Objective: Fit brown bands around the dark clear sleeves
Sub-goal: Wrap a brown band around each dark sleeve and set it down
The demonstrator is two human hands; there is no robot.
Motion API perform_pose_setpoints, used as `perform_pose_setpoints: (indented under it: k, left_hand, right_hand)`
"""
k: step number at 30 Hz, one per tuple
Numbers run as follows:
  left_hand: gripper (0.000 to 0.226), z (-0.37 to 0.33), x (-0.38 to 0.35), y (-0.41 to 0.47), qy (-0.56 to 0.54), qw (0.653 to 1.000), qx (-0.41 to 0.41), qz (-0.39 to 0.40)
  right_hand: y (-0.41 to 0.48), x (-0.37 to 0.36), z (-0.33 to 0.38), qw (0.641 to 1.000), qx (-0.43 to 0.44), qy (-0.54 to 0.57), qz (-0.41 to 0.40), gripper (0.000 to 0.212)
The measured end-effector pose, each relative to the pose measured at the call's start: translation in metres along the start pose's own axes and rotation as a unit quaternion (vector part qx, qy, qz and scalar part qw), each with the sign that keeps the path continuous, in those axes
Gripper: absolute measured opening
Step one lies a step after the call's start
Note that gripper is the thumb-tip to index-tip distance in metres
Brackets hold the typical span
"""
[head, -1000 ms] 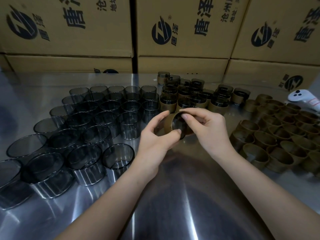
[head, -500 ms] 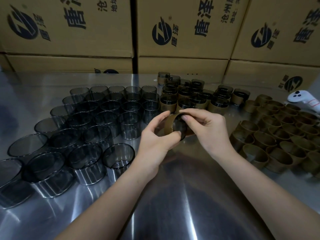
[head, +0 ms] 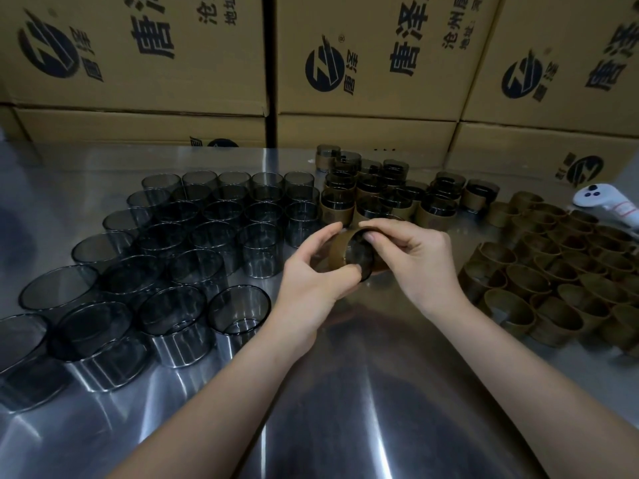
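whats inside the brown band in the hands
A dark clear sleeve, its open rim facing the camera. How far it reaches in is hidden by the brown band and the fingers.

My fingers [head: 340, 272] are gripping a glossy, smoky see-through sleeve [head: 359, 250] that is wearing a matt, papery brown band [head: 337, 252]. Under that sleeve the smooth metal tabletop [head: 345, 392] is gleaming. Behind it, dull cardboard boxes [head: 363, 46] are standing.

steel table [head: 345, 409] — sleeves [head: 193, 236], bands [head: 553, 271], controller [head: 601, 203]
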State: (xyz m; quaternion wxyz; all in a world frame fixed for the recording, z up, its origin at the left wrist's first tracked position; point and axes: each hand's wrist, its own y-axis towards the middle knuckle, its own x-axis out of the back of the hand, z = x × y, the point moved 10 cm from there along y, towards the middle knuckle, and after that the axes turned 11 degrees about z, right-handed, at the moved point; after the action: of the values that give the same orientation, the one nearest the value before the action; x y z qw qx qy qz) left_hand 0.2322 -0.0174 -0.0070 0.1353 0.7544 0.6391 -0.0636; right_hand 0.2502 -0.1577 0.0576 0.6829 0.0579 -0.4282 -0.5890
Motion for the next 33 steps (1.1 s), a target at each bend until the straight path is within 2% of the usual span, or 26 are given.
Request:
perform_pose_setpoints:
  k: [5,12,19,22,26,29,33]
  left_hand:
    - [0.063,0.001,0.0,0.0,-0.011,1.0,0.012,0.005]
    - [0.055,0.012,-0.001,0.006,-0.056,0.997,0.029,0.039]
    - [0.053,0.018,0.001,0.009,-0.12,0.99,0.049,0.052]
    - [0.051,0.021,0.001,0.009,-0.16,0.984,0.065,0.046]
    - [0.049,0.02,-0.002,0.01,-0.173,0.981,0.066,0.058]
    - [0.06,0.018,-0.003,0.01,-0.165,0.982,0.064,0.071]
    - [0.06,0.015,-0.005,0.01,-0.156,0.983,0.059,0.08]
  right_hand:
    - [0.0,0.001,0.007,0.998,0.026,-0.052,0.0,0.022]
    - [0.001,0.003,0.008,0.997,0.036,-0.068,0.014,0.021]
    - [0.003,-0.01,-0.017,0.991,-0.072,0.102,0.056,0.017]
    - [0.002,-0.023,-0.026,0.978,-0.119,0.141,0.097,0.028]
    - [-0.004,-0.044,-0.039,0.937,-0.199,0.24,0.157,0.044]
    - [-0.005,-0.045,-0.038,0.928,-0.2,0.278,0.148,0.043]
    - [-0.005,-0.043,-0.037,0.92,-0.204,0.307,0.132,0.037]
